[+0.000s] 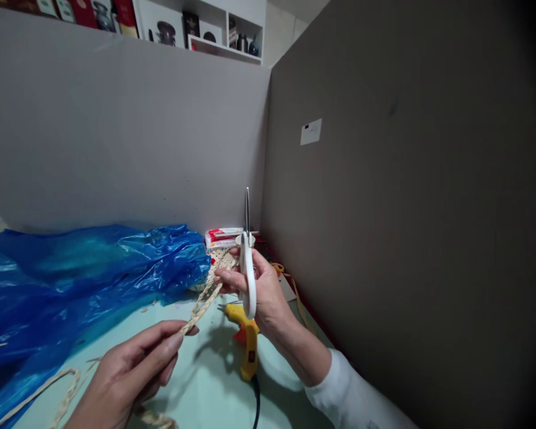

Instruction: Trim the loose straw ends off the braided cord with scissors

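A pale braided cord point(202, 310) stretches between my two hands above the table. My left hand point(136, 369) pinches it between thumb and fingers at lower left. Higher up and to the right, my right hand point(261, 289) grips the cord with its fingertips. White-handled scissors point(249, 280) are also held in that hand, with their blades pointing up and looking closed. Under my right hand, a yellow glue gun point(249, 348) lies on the table, its black cable running toward me. More cord point(65, 390) trails at lower left, partly hidden by my left hand.
A crumpled blue plastic bag point(93, 274) covers the left of the pale green table point(205, 387). Behind my hands are a red-and-white packet point(223, 235) and a woven piece point(212, 271). Grey panels point(161, 137) stand at the back and along the right.
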`<action>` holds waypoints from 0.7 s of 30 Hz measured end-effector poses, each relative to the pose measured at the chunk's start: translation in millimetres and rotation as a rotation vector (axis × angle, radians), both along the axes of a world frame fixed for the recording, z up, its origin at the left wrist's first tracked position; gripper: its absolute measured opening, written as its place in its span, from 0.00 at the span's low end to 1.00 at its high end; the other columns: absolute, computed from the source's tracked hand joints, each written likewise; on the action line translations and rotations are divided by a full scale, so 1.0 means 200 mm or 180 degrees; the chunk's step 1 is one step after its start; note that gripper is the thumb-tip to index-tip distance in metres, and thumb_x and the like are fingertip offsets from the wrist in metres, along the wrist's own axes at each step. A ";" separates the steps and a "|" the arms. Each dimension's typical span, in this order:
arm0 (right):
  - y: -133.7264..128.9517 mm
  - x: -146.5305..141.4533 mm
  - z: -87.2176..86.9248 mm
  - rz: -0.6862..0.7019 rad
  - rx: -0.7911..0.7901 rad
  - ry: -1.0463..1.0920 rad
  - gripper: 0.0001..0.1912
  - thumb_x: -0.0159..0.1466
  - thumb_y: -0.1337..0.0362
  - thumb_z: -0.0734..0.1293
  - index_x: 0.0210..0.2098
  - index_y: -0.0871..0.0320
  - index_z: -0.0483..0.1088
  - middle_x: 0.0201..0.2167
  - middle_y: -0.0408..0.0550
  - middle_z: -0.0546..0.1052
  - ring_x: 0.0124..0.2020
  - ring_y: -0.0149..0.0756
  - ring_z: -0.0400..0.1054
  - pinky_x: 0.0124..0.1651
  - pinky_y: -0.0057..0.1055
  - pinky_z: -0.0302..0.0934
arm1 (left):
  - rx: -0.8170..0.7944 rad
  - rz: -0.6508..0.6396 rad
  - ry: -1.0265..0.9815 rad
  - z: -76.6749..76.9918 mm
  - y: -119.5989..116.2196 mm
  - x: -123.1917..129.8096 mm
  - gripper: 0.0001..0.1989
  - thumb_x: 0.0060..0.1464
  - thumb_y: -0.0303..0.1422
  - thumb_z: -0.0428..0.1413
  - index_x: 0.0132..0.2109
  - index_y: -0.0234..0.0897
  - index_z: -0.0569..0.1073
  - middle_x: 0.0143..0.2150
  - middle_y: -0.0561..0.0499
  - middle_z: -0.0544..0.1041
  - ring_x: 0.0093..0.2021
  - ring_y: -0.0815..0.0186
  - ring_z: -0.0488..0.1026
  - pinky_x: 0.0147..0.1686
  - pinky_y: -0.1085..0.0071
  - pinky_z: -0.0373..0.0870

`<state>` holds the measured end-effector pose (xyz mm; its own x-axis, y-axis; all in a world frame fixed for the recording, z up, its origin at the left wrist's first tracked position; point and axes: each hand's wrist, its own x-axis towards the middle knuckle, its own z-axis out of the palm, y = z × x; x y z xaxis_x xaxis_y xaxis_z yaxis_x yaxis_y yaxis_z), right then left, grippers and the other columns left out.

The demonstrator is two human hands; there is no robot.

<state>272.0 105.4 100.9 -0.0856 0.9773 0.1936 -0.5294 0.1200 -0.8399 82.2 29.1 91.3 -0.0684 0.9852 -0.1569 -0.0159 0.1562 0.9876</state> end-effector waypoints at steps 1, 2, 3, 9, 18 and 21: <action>-0.01 0.00 0.01 0.0013 0.0024 0.0000 0.33 0.44 0.59 0.85 0.44 0.55 0.69 0.27 0.42 0.81 0.30 0.36 0.79 0.34 0.27 0.74 | 0.0110 -0.0034 0.0153 0.00 0.01 -0.01 0.19 0.44 0.51 0.69 0.39 0.43 0.85 0.20 0.55 0.72 0.22 0.67 0.65 0.20 0.75 0.62; -0.01 0.00 0.01 0.0035 0.0049 -0.0011 0.33 0.44 0.58 0.85 0.44 0.55 0.70 0.28 0.42 0.82 0.31 0.37 0.80 0.35 0.28 0.74 | 0.0225 -0.0078 0.0305 -0.01 0.01 -0.01 0.19 0.45 0.51 0.68 0.37 0.43 0.85 0.21 0.55 0.74 0.22 0.68 0.65 0.21 0.75 0.62; -0.01 0.00 0.02 0.0062 0.0074 -0.0031 0.33 0.44 0.58 0.85 0.44 0.55 0.70 0.29 0.43 0.82 0.32 0.38 0.80 0.36 0.29 0.75 | 0.0329 -0.0129 0.0431 -0.01 0.02 -0.02 0.18 0.46 0.51 0.68 0.35 0.43 0.85 0.22 0.54 0.75 0.23 0.68 0.65 0.22 0.75 0.63; -0.02 0.00 0.01 0.0179 0.0205 -0.0101 0.30 0.46 0.58 0.84 0.44 0.53 0.70 0.31 0.43 0.84 0.33 0.37 0.81 0.41 0.32 0.76 | 0.0325 -0.0220 0.0475 0.00 0.01 -0.01 0.18 0.49 0.51 0.66 0.38 0.44 0.83 0.25 0.53 0.75 0.25 0.66 0.64 0.24 0.74 0.62; -0.04 -0.01 0.00 0.0490 0.0289 -0.0120 0.30 0.48 0.59 0.84 0.45 0.53 0.70 0.31 0.40 0.84 0.32 0.36 0.81 0.41 0.32 0.75 | 0.0384 -0.0111 0.0721 0.03 -0.02 0.02 0.20 0.45 0.55 0.66 0.31 0.42 0.81 0.21 0.57 0.63 0.23 0.69 0.53 0.21 0.74 0.52; -0.04 -0.01 0.00 0.0658 0.0296 -0.0107 0.30 0.49 0.60 0.84 0.46 0.52 0.70 0.31 0.40 0.84 0.34 0.34 0.81 0.42 0.30 0.75 | 0.0344 0.0019 0.0686 0.04 -0.02 0.03 0.19 0.45 0.53 0.68 0.32 0.42 0.84 0.20 0.56 0.66 0.22 0.70 0.52 0.20 0.75 0.52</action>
